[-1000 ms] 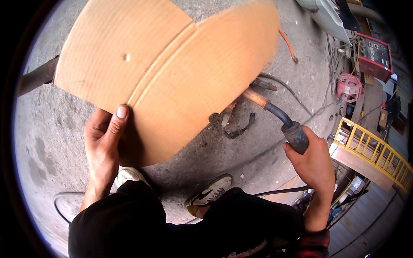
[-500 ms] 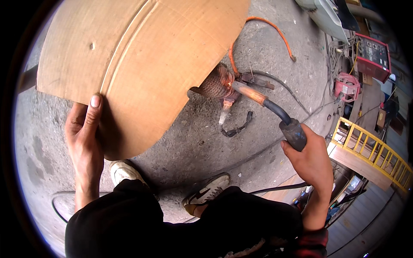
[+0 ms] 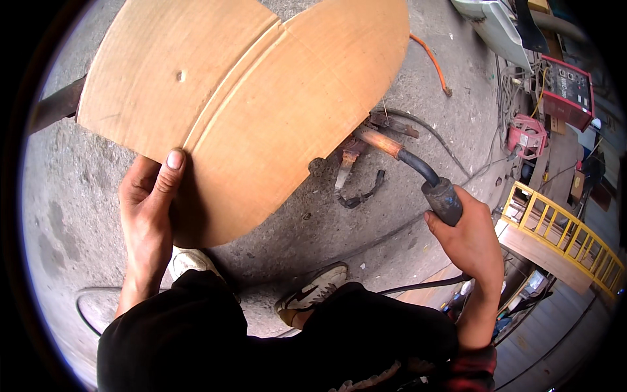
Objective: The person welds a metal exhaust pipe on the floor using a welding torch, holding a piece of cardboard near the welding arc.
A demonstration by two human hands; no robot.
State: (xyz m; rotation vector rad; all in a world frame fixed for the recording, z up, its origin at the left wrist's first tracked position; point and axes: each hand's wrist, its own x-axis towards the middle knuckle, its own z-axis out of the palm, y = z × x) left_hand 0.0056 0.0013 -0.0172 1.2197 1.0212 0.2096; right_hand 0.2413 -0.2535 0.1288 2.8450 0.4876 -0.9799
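Note:
My left hand (image 3: 149,209) grips the lower edge of a large brown cardboard sheet (image 3: 241,98), thumb on top, holding it up in front of me so it hides most of the floor behind it. My right hand (image 3: 467,238) is closed around the black handle of a welding torch (image 3: 418,173) whose copper nozzle points left at rusty metal pieces (image 3: 362,147) on the concrete floor. The cardboard's right edge covers part of those pieces. A black clamp (image 3: 359,193) lies just below them.
My shoes (image 3: 313,294) and dark trousers fill the bottom. An orange cable (image 3: 428,59) runs across the floor. A red welding machine (image 3: 568,85), a small red unit (image 3: 526,134) and a yellow railing (image 3: 562,228) stand at the right. A dark bar (image 3: 55,108) shows at the left.
The cardboard swung left half a second ago, uncovering the torch tip and metal pieces, then came back right and now covers part of them again. My right hand stays about where it was.

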